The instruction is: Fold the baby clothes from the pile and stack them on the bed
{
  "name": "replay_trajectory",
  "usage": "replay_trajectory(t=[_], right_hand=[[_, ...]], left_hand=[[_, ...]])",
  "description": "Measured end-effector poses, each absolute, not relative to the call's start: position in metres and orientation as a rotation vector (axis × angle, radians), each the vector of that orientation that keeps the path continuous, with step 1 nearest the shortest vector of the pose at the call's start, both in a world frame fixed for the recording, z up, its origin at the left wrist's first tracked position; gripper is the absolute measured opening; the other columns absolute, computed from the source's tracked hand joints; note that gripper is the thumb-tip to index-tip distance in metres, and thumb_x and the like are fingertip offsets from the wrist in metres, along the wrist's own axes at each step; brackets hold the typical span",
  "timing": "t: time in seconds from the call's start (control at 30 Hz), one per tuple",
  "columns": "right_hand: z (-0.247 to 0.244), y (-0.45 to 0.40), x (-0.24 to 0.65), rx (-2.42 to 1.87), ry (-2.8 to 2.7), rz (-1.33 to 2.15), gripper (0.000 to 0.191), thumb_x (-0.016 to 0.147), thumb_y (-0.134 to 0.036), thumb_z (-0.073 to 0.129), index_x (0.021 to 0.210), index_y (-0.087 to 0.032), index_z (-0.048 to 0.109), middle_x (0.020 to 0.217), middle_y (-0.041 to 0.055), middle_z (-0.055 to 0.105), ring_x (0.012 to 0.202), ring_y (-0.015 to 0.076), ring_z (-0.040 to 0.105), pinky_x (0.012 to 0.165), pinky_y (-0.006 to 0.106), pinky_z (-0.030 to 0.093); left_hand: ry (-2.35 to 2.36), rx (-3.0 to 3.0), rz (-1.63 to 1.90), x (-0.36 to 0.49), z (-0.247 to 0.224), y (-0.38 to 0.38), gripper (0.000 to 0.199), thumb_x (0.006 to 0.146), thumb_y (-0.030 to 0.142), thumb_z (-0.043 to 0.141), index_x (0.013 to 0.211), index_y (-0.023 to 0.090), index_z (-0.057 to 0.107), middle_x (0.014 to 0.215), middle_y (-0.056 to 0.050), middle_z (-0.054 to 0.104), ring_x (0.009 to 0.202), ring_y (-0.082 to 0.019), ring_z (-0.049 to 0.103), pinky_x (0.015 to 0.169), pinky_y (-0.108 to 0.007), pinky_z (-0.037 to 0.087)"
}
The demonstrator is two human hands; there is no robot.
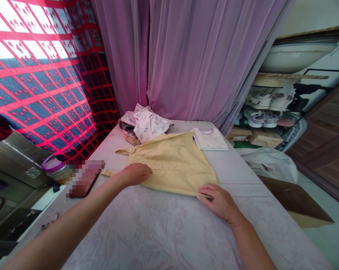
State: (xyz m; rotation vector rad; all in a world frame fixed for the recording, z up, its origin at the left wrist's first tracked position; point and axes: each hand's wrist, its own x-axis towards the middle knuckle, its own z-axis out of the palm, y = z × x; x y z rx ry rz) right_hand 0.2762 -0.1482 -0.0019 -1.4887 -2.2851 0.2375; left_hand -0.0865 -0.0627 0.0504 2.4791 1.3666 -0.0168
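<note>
A yellow pinafore dress [172, 157] with straps and small buttons lies flat across the table, its straps toward the left and its wide hem toward the right. My left hand [137, 174] is closed on the dress near its strap end, the fingertips partly hidden. At the near right corner, my right hand [218, 200] pinches the hem between thumb and fingers. Beyond the dress sits a folded white T-shirt [210, 139] with a lilac neckline.
Crumpled clothes [151, 125] are heaped in a wicker basket [132, 139] at the back. A reddish flat object [86, 182], partly blurred out, rests at the left edge of the table [158, 232]. Purple curtains [186, 60] hang behind; a shoe rack [266, 99] and cardboard box [295, 198] stand right.
</note>
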Motion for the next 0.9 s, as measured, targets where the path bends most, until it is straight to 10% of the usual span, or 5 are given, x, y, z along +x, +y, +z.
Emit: replay_trajectory(t=[0.2, 0.33, 0.67, 0.9], right_hand=[[0.016, -0.147, 0.279, -1.669, -2.328, 0.282, 0.045, 0.093, -0.039, 0.036, 0.061, -0.023, 0.063, 0.065, -0.0007, 0.064, 0.066, 0.0132, 0.059, 0.06, 0.024, 0.04], [0.023, -0.137, 0.266, -1.648, -2.295, 0.236, 0.035, 0.092, -0.033, 0.038, 0.078, -0.024, 0.069, 0.083, 0.0018, 0.07, 0.081, 0.0154, 0.062, 0.071, 0.026, 0.043], [-0.004, -0.12, 0.208, -1.634, -2.465, 0.427, 0.051, 0.091, -0.039, 0.039, 0.139, -0.023, 0.042, 0.151, 0.0099, 0.031, 0.14, 0.0226, 0.023, 0.112, 0.051, 0.012], [-0.017, -0.14, 0.22, -1.767, -2.382, 0.339, 0.056, 0.091, -0.048, 0.04, 0.142, -0.026, 0.037, 0.154, 0.009, 0.023, 0.141, 0.0254, 0.018, 0.111, 0.053, 0.008]], left_hand=[[1.215, 2.678, 0.074, -0.041, 0.002, -0.1, 0.059, 0.091, 0.056, 0.033, 0.142, 0.025, 0.037, 0.151, -0.009, 0.031, 0.14, -0.027, 0.024, 0.112, -0.049, 0.017], [1.322, 2.705, 0.028, -0.045, -0.015, -0.116, 0.071, 0.088, 0.065, 0.029, 0.146, 0.024, 0.028, 0.155, -0.013, 0.018, 0.142, -0.031, 0.013, 0.112, -0.055, 0.009], [1.414, 2.601, 0.208, -0.026, 0.009, -0.098, 0.042, 0.096, 0.039, 0.032, 0.121, 0.023, 0.061, 0.133, -0.007, 0.056, 0.126, -0.024, 0.047, 0.108, -0.044, 0.03], [1.332, 2.707, 0.264, -0.004, -0.021, -0.099, 0.049, 0.094, 0.045, 0.033, 0.137, 0.024, 0.045, 0.145, -0.006, 0.043, 0.137, -0.025, 0.032, 0.112, -0.046, 0.023]])
